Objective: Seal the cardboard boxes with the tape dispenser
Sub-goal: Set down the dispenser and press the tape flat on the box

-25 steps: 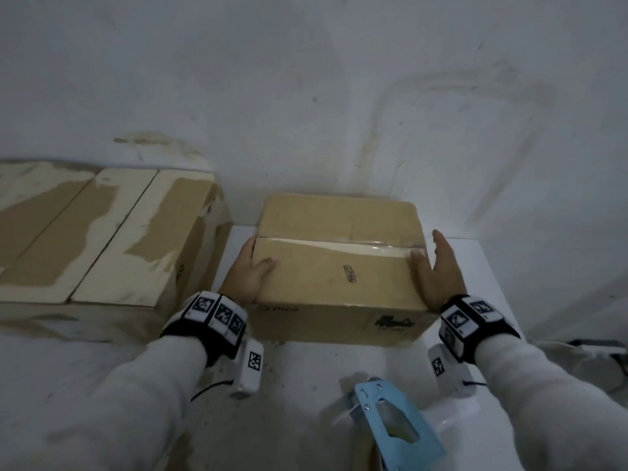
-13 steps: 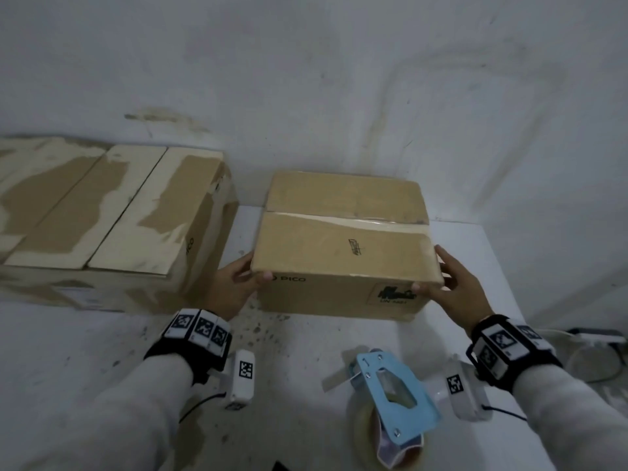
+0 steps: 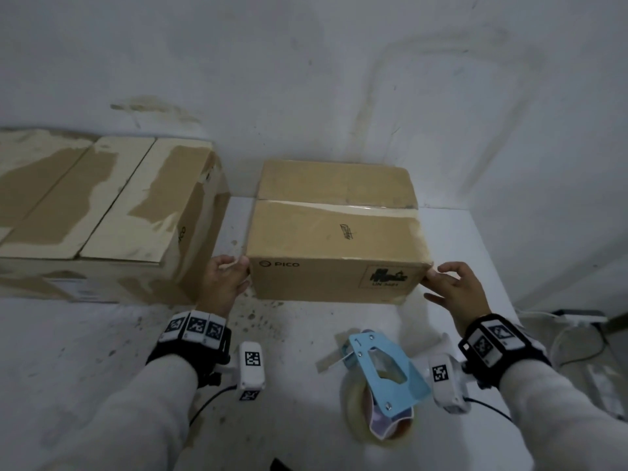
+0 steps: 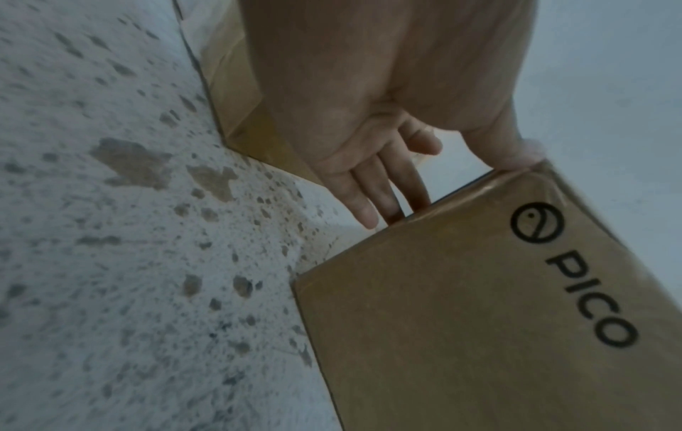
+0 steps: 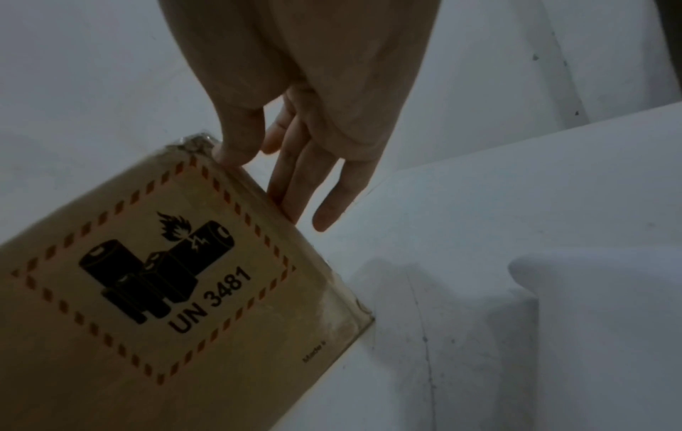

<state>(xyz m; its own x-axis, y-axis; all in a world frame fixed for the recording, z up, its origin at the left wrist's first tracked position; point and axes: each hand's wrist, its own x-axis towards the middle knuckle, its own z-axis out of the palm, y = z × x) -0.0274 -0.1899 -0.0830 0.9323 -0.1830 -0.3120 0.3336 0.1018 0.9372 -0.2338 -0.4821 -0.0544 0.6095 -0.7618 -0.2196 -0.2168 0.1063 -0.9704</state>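
A small PICO cardboard box (image 3: pixel 334 232) stands on the white table (image 3: pixel 102 351), with clear tape along its top seam. My left hand (image 3: pixel 226 278) is at its near left corner: the thumb lies on the top edge and straight fingers (image 4: pixel 387 186) rest along the left side of the box (image 4: pixel 479 306). At the near right corner is my right hand (image 3: pixel 452 283), its thumb touching the corner of the box (image 5: pixel 166 291) and its fingers (image 5: pixel 295 189) straight beside the right wall. The blue tape dispenser (image 3: pixel 384 368) lies on the table in front of the box, in neither hand.
A larger cardboard box (image 3: pixel 102 205) with torn, peeled patches stands to the left, close to the small one. A white wall rises right behind both boxes. The table's right edge (image 3: pixel 503 273) is near my right hand, with cables (image 3: pixel 577 328) beyond it.
Both hands have slid back along the box's sides from the middle to its near corners. The dispenser has stayed where it lay.
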